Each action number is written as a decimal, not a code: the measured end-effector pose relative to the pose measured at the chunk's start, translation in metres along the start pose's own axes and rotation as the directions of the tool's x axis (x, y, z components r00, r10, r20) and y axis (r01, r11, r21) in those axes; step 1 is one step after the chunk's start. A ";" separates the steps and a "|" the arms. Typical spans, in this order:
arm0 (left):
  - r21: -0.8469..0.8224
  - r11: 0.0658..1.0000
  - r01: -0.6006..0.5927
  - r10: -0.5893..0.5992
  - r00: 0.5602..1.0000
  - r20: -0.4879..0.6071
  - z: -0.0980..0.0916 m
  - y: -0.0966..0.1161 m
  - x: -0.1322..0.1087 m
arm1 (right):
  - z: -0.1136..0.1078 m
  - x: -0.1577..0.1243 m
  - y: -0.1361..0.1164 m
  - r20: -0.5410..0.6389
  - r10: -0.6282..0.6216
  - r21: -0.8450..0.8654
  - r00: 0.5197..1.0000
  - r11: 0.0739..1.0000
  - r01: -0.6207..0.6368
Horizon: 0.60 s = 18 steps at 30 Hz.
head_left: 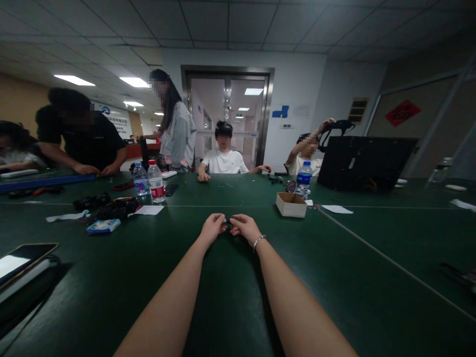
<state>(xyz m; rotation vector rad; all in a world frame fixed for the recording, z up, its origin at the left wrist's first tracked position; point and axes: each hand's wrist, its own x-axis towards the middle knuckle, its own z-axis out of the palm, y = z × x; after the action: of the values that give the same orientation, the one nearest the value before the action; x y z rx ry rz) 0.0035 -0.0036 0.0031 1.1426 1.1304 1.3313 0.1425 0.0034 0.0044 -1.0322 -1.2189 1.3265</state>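
Note:
My left hand and my right hand meet fingertip to fingertip just above the green table. Both are closed in a pinch. A small dark object shows at the right fingertips, too small to name. Something tiny and pale may sit at the left fingertips, but I cannot make it out. A silver bracelet circles my right wrist. Beyond my right hand stands an open cardboard box.
Two bottles stand at the back left, near black tangled gear and a blue-white packet. A phone lies at the near left. Another bottle and a large black case stand back right. Several people are around the table.

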 end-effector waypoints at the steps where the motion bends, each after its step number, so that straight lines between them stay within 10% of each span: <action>1: 0.020 1.000 -0.016 0.016 1.000 0.001 0.000 0.000 -0.001 | 0.000 0.000 0.000 0.002 0.001 -0.006 1.000 1.000 -0.001; 10: 0.095 0.980 -0.175 0.170 0.984 0.056 -0.003 0.004 -0.006 | 0.000 0.000 0.000 0.015 -0.012 -0.014 1.000 1.000 0.012; 18: 0.072 0.997 -0.037 0.038 0.999 -0.014 0.000 0.001 -0.002 | 0.000 0.000 -0.001 0.017 -0.015 -0.037 1.000 0.999 0.016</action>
<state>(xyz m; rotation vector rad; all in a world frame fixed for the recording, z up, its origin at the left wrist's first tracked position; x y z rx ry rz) 0.0036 -0.0059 0.0042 1.2126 1.1813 1.3402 0.1431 0.0030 0.0050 -1.0379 -1.2660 1.3068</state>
